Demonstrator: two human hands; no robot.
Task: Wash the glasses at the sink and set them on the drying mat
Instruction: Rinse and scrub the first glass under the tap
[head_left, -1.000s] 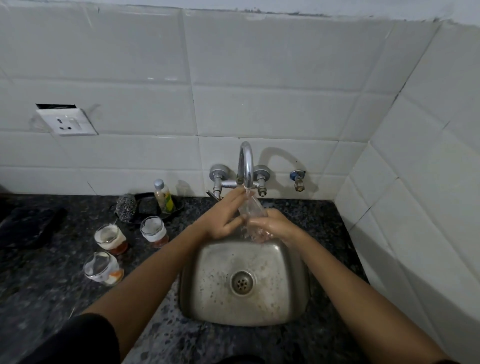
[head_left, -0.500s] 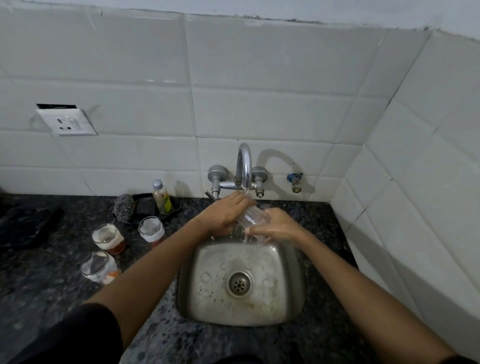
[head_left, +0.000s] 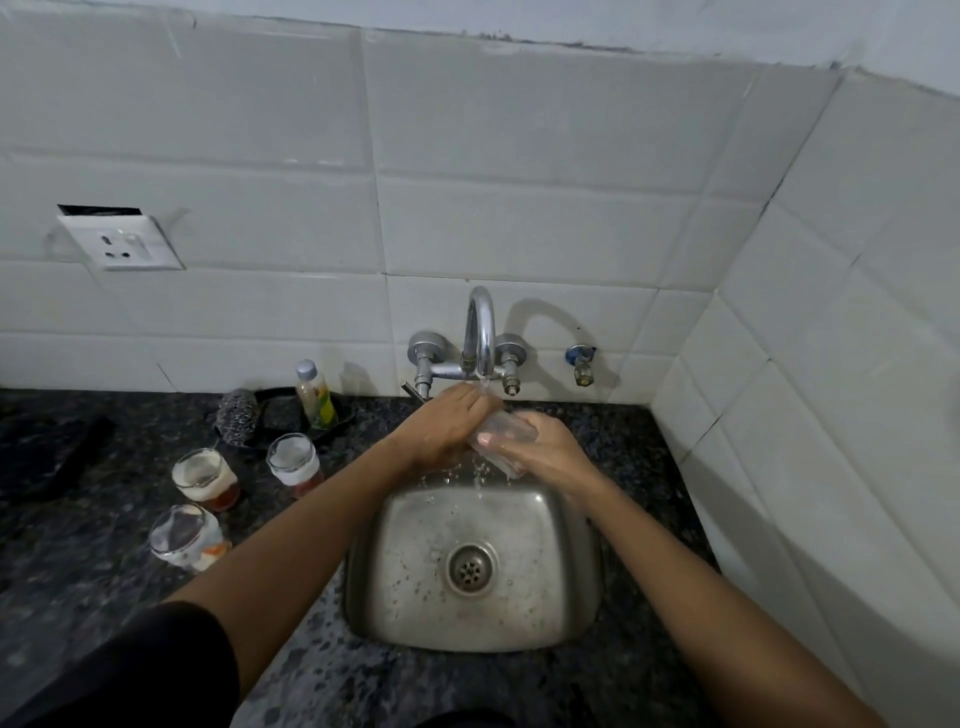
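- Dark speckled stone counter (head_left: 519, 686) nearest me, wrapping round a small steel sink (head_left: 582, 587) with a round drain (head_left: 471, 568) in the middle; water drops on the basin floor.
- My two forearms cross the near counter edge and reach over the sink; black sleeve (head_left: 130, 670) on my left arm.
- Three dirty glasses on the counter left of the sink, all upright: nearest glass (head_left: 186, 538) with white and orange residue, foamy glass (head_left: 206, 480) with reddish dregs behind it, third glass (head_left: 294, 465) just right of that one.
- Over the far end of the sink, my right hand (head_left: 540, 449) is wrapped round one clear glass (head_left: 498, 434), which is tilted under the stream.
- My left hand (head_left: 444, 423) is against the glass's other side, fingers curled over it; how tight the grip is I cannot tell exactly.
- Water runs from one chrome tap (head_left: 480, 332) onto the glass and hands.
- One small side valve (head_left: 581, 364) on the wall right of the tap.
- Back of the counter: one steel scrubber (head_left: 236, 418), one dark tray (head_left: 283, 413), one small bottle (head_left: 314, 395) with a yellow-green label standing in it.
- Dark flat thing (head_left: 47, 452) at far left, too dim to identify.
- White tiled walls (head_left: 519, 156) behind and to the right; one socket plate (head_left: 122, 241) on the left.
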